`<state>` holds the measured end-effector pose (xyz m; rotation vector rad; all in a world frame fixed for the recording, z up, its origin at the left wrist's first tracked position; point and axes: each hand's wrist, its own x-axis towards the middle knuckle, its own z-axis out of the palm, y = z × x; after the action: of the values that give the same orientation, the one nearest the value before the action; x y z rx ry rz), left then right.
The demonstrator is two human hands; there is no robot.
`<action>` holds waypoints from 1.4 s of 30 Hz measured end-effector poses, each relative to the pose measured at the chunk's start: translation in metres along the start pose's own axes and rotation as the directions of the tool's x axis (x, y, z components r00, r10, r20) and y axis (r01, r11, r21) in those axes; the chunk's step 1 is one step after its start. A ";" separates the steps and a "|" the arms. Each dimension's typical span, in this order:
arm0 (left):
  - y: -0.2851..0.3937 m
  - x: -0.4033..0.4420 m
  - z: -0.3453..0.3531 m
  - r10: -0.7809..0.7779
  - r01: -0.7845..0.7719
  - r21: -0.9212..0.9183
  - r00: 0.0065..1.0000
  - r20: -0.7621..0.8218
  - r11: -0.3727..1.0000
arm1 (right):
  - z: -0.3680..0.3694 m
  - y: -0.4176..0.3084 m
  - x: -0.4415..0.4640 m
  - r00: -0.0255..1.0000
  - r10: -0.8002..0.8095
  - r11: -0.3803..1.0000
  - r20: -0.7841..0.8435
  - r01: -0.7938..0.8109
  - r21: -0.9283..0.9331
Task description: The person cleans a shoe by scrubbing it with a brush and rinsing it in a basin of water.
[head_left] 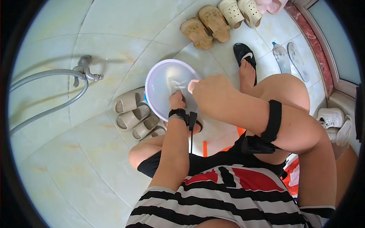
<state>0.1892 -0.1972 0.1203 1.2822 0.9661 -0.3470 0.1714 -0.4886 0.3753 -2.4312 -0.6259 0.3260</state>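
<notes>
Basin, pale lilac and round: beneath the left hand, which reaches inside its rim, and just beside the right hand.

Right arm: bent sharply at the elbow, forearm angled inward to the basin, black armband behind the hand.

Left arm: reaching forward and down, black wristband at the wrist.

Right hand: curled into a fist, back uppermost, beside the basin's rim; closed around a pink item, most of the fingers hidden.

Left hand: lowered into the basin, fingers pointing away from the body; whether it grips anything cannot be told.

Slippers, beige, in a row: left of the left hand, outside the basin.

White strands: inside the basin, at the left hand's fingertips, blurred.

Pink item: only a short end visible, protruding from the right fist toward the basin.
</notes>
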 end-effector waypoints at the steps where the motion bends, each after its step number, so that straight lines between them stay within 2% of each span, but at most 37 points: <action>1: -0.001 0.000 -0.003 -0.001 0.001 0.002 1.000 0.000 1.000 | -0.004 0.000 0.001 1.000 0.004 1.000 0.030 -0.004 -0.015; 2: -0.003 -0.001 -0.007 0.268 -0.328 0.628 0.944 0.191 0.706 | -0.006 0.000 0.001 0.998 0.009 0.999 0.059 -0.008 -0.032; 3: -0.003 -0.002 -0.009 0.318 -0.523 0.853 0.808 0.495 0.000 | -0.005 0.000 0.002 0.998 0.012 0.999 0.058 -0.010 -0.031; 4: -0.014 0.009 -0.010 0.319 -0.526 0.851 0.806 0.499 -0.002 | -0.003 0.002 0.003 0.999 0.004 0.999 0.033 -0.003 -0.042; 5: -0.035 0.029 -0.013 0.449 -0.546 0.765 0.810 0.378 0.342 | -0.003 0.004 0.003 1.000 -0.005 0.998 0.008 0.005 -0.055; 6: -0.042 0.032 -0.010 0.522 -0.543 0.555 0.825 0.216 0.629 | -0.004 0.006 0.003 1.000 -0.004 0.998 0.005 0.004 -0.055; 7: -0.044 0.033 -0.013 0.525 -0.546 0.557 0.823 0.217 0.626 | -0.005 0.007 0.005 1.000 -0.011 0.997 -0.007 0.010 -0.075; 9: -0.043 0.029 -0.018 0.693 -0.788 0.493 0.587 0.418 0.370 | -0.007 0.007 0.008 0.999 -0.017 0.996 -0.027 0.015 -0.093; 10: -0.037 0.016 -0.011 0.693 -0.789 0.495 0.584 0.421 0.364 | -0.008 0.006 0.009 1.000 0.009 0.990 -0.014 -0.011 -0.139; 11: -0.022 -0.011 0.005 0.622 -0.642 0.261 0.766 0.166 0.721 | -0.009 0.005 0.010 0.999 0.034 0.982 -0.003 -0.034 -0.185; 12: -0.009 -0.032 0.016 0.414 -0.415 -0.081 0.910 -0.029 0.906 | -0.014 0.004 0.011 0.999 0.031 0.983 -0.009 -0.032 -0.182; 14: 0.001 -0.050 0.017 0.445 -0.448 -0.034 0.892 -0.077 0.893 | -0.025 0.000 0.011 0.992 0.078 0.992 0.095 -0.068 -0.105; 16: 0.018 -0.079 0.028 0.473 -0.474 0.014 0.874 -0.113 0.880 | -0.029 0.000 0.009 0.996 0.057 0.995 0.071 -0.051 -0.090; 18: 0.041 -0.124 0.045 0.343 -0.307 0.162 0.888 -0.306 0.938 | -0.033 -0.002 0.005 0.998 0.039 0.997 0.057 -0.035 -0.076; 19: 0.039 -0.117 0.036 0.343 -0.307 0.163 0.888 -0.307 0.938 | -0.037 -0.004 0.005 0.995 0.049 0.995 0.088 -0.041 -0.095; 21: 0.039 -0.106 0.022 0.241 -0.253 -0.347 0.967 -0.077 0.903 | -0.041 -0.008 0.005 0.991 0.059 0.993 0.122 -0.045 -0.113; 22: 0.039 -0.106 0.020 0.240 -0.252 -0.347 0.968 -0.078 0.903 | -0.042 -0.009 0.006 0.989 0.062 0.991 0.136 -0.045 -0.127; 24: 0.040 -0.108 0.016 0.117 -0.086 -0.274 0.988 0.098 0.958 | -0.043 -0.009 0.005 0.986 0.066 0.989 0.153 -0.045 -0.141; 25: 0.035 -0.094 0.008 0.115 -0.084 -0.276 0.989 0.098 0.957 | -0.043 -0.010 0.005 0.987 0.056 0.991 0.150 -0.036 -0.132; 27: 0.031 -0.077 0.007 0.032 -0.008 -0.136 0.985 0.170 0.991 | -0.045 -0.010 0.006 0.987 0.050 0.991 0.149 -0.031 -0.129; 31: 0.024 -0.059 0.013 -0.016 0.045 -0.184 0.988 0.155 0.982 | -0.047 -0.008 0.010 0.981 0.088 0.993 0.172 -0.072 -0.095; 33: 0.017 -0.038 0.002 0.079 -0.051 -0.167 0.983 0.163 0.985 | -0.045 -0.006 0.012 0.981 0.099 0.992 0.168 -0.083 -0.100; 34: 0.015 -0.035 0.001 0.075 -0.047 -0.168 0.984 0.164 0.985 | -0.044 -0.005 0.013 0.978 0.120 0.989 0.170 -0.103 -0.107; 36: 0.017 -0.036 0.002 0.049 -0.048 -0.034 0.998 0.039 0.998 | -0.043 -0.005 0.014 0.975 0.140 0.986 0.172 -0.121 -0.115; 39: 0.020 -0.048 0.014 0.109 -0.109 0.005 0.994 0.006 0.994 | -0.046 -0.004 0.011 0.980 0.131 0.986 0.151 -0.113 -0.120; 40: 0.016 -0.041 0.003 0.109 -0.109 0.006 0.994 0.008 0.994 | -0.048 -0.005 0.011 0.974 0.129 0.987 0.189 -0.107 -0.121; 42: 0.014 -0.029 -0.017 0.141 -0.209 0.278 0.959 0.247 0.938 | -0.049 -0.007 0.012 0.966 0.128 0.987 0.223 -0.103 -0.122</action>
<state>0.1757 -0.1852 0.1517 1.5583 0.6147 -0.5015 0.1974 -0.5018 0.4169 -2.5620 -0.6150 0.6451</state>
